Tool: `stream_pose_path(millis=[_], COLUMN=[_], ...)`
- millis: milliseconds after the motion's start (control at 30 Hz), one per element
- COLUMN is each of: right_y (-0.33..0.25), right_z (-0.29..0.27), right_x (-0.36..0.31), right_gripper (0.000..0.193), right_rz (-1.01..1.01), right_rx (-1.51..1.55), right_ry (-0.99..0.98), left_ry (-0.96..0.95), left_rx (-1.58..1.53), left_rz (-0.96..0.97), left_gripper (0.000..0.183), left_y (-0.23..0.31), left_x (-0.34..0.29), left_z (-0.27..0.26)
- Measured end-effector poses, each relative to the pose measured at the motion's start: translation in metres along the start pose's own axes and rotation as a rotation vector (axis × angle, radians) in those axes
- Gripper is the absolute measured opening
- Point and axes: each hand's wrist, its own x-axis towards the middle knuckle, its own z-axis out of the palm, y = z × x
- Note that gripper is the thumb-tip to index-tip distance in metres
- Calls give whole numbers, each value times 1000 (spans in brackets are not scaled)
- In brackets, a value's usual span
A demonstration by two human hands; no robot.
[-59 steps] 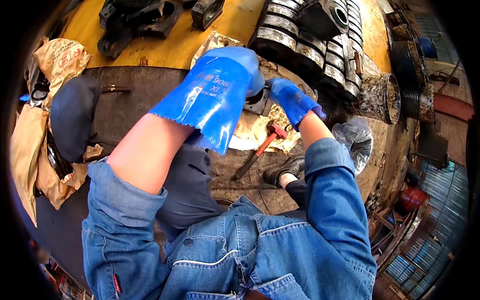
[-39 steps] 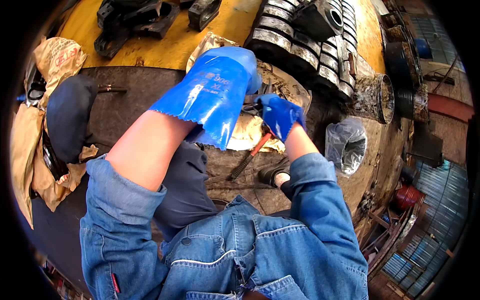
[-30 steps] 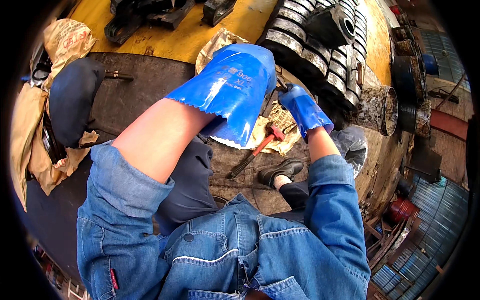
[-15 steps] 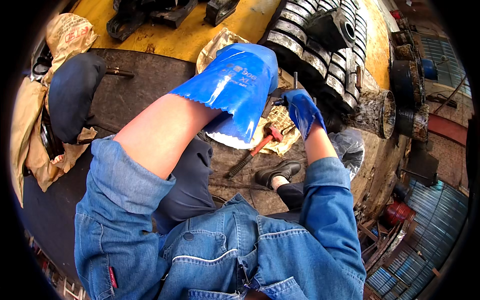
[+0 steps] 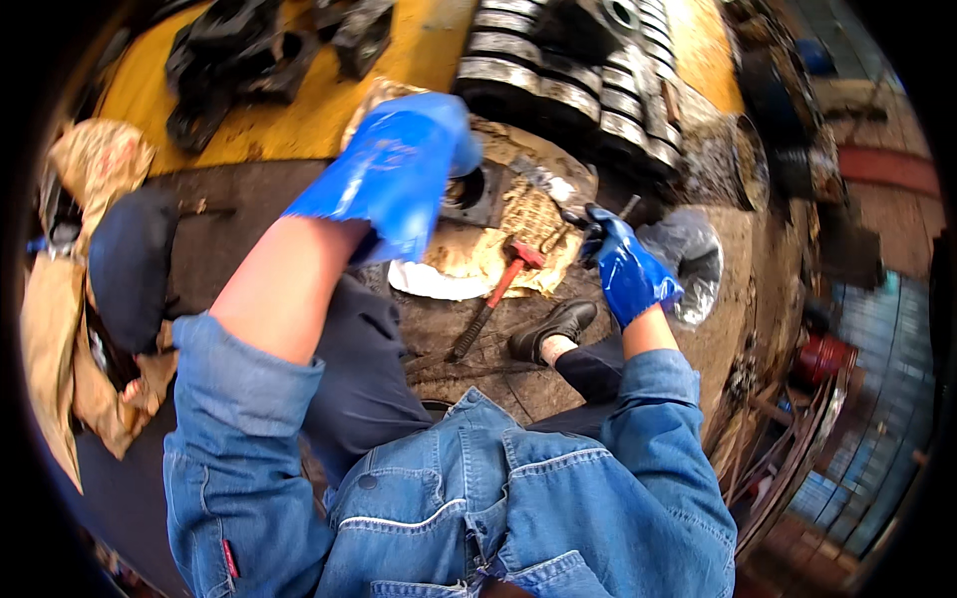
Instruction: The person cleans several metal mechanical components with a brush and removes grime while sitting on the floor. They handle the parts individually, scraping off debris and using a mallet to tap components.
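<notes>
My left hand [image 5: 409, 164], in a long blue rubber glove, is over a dark metal block [image 5: 477, 196] with a round opening. The glove's back hides its fingers, so its grip does not show. On the right, my right hand [image 5: 630, 267], also blue-gloved, is closed around a dark tool with a thin metal rod [image 5: 629, 206]; blur hides its exact kind. The block rests at the edge of oil-stained sacking and paper [image 5: 538, 214]. Between my hands and my legs lies a hammer [image 5: 520, 261] with a red head and dark handle, its head on the paper.
Stacked dark metal rings [image 5: 568, 85] fill the far side. Black castings [image 5: 234, 65] stand on a yellow surface at far left. A clear plastic bag [image 5: 688, 259] is beside my right hand. At left are a dark cushion [image 5: 130, 269] and brown paper sacks [image 5: 60, 339].
My right hand has moved nearer to me and away from my left hand, carrying the dark tool. The metal block now shows between them. The whole view has shifted.
</notes>
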Motion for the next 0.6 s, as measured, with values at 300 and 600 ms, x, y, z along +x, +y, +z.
stream_pose_path(millis=[300, 600], right_y=[1, 46], right_z=[-220, -187], right_x=[1, 16], right_gripper=[38, 46], right_rz=[-346, -619], right_rx=[-206, -1929], right_ry=[946, 604], left_ry=[21, -86], left_rx=[-67, 5], left_rz=[-116, -202], left_gripper=[46, 43], left_y=[37, 34], left_x=[16, 25], left_z=[10, 16])
